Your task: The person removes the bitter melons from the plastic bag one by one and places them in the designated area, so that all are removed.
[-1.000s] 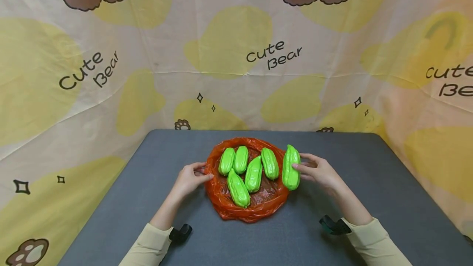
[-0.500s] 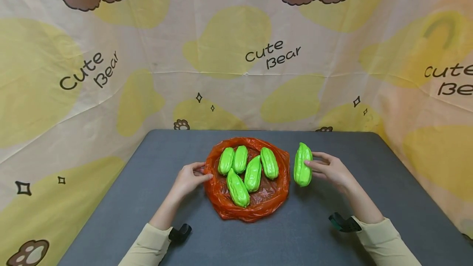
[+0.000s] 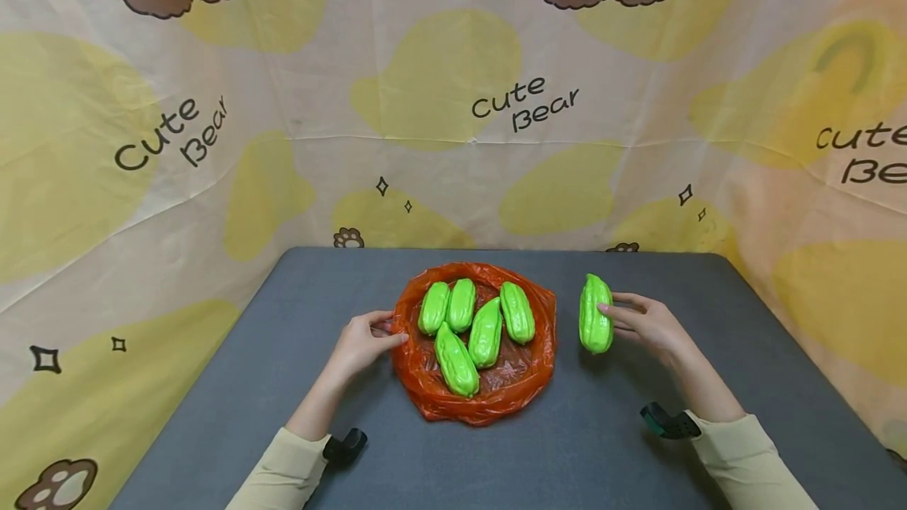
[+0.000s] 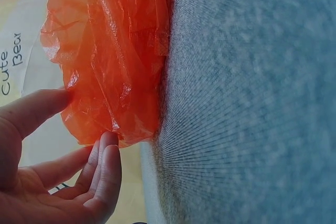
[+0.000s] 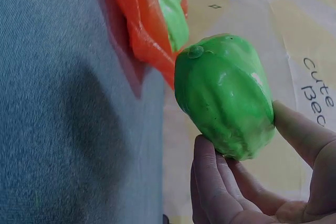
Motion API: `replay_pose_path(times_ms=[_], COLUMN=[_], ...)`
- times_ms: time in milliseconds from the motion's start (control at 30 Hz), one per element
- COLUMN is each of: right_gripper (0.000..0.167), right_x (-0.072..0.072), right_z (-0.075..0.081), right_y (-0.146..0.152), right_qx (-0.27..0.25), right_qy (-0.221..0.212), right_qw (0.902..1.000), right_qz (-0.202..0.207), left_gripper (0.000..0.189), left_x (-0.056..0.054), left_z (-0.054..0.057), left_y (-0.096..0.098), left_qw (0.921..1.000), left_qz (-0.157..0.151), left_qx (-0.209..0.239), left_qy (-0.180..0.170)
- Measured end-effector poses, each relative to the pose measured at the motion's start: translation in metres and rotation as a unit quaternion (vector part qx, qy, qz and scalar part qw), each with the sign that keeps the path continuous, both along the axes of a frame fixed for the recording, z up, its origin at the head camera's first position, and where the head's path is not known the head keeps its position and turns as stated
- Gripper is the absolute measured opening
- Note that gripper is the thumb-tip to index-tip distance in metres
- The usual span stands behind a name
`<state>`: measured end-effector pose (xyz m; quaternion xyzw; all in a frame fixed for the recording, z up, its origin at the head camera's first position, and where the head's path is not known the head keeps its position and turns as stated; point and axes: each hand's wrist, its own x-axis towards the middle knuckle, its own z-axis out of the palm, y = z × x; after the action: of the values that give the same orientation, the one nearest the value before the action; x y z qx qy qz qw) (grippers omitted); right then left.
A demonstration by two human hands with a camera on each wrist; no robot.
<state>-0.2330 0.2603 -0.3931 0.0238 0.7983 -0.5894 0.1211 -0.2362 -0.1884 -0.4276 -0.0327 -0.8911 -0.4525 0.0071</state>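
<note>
In the head view, my right hand (image 3: 652,325) holds a bright green, ridged bitter melon (image 3: 596,315) between thumb and fingers, to the right of a red plastic bag (image 3: 543,376). The right wrist view shows this melon (image 5: 226,95) end-on, raised over the table with its shadow below. My left hand (image 3: 361,345) pinches the bag's left edge. In the left wrist view the thumb lies on the upper side of the bag (image 4: 118,66) and the fingertips touch its lower end. Several similar green melons (image 3: 486,334) lie inside the bag, whose rim is rolled open.
A dark grey table (image 3: 496,467) carries the bag near its middle. Behind it hangs a printed cloth (image 3: 439,171) with yellow patches and lettering. Each wrist wears a black strap-on device, the left one (image 3: 346,447) and the right one (image 3: 669,421).
My right hand has carried the held bitter melon rightward, from the bag's right edge to a spot apart from it. My left hand and the bag have stayed in place.
</note>
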Motion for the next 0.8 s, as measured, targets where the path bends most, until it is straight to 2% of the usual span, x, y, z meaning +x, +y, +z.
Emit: replay_pose_path(times_ms=[133,433,800], right_gripper=[0.084,0.087,0.086], right_x=[-0.002,-0.009,-0.023], right_z=[-0.002,-0.005,-0.009], right_y=[0.003,0.01,0.014], right_qx=[0.007,0.012,0.015], right_qy=[-0.008,-0.036,-0.042], right_qw=[0.9999,0.9992,0.999], right_qz=[-0.006,-0.015,-0.006], left_gripper=[0.055,0.055,0.055], left_x=[-0.002,-0.001,-0.001], left_z=[-0.002,-0.001,-0.002], left_y=[-0.001,0.0,-0.001], left_qw=[0.9999,0.9999,0.9999], left_qz=[0.004,0.002,0.005], left_qx=[0.003,0.005,0.003], left_qy=[-0.014,-0.014,-0.014])
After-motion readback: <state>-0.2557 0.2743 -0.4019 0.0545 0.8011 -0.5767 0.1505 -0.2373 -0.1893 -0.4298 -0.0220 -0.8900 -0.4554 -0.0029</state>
